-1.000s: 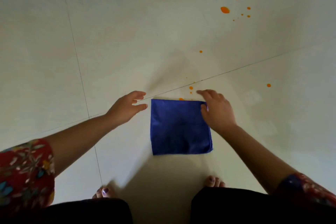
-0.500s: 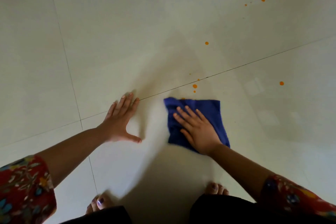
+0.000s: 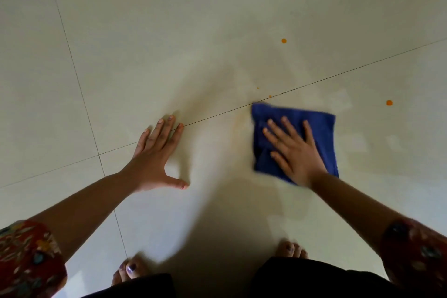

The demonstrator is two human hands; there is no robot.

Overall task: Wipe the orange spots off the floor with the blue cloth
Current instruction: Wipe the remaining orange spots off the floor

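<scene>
pale floor point(image 3: 217, 31) under flat-pressed blue cloth point(image 3: 321, 126)

A bare left foot point(image 3: 130, 270) with purple-painted nails and a bare right foot point(image 3: 291, 250) poke from under dark clothing point(image 3: 314, 282), between red floral sleeves point(image 3: 26, 259).

The right hand point(image 3: 298, 152) lies flat on the cloth point(image 3: 321, 128), which lies on the floor point(image 3: 169, 31). The left hand point(image 3: 154, 159) rests on the floor at the cloth's 9 o'clock, well apart. Spots point(image 3: 284, 40) lie at its 12, 1 and 2 o'clock, and feet point(image 3: 130, 268) at 6 o'clock.
</scene>
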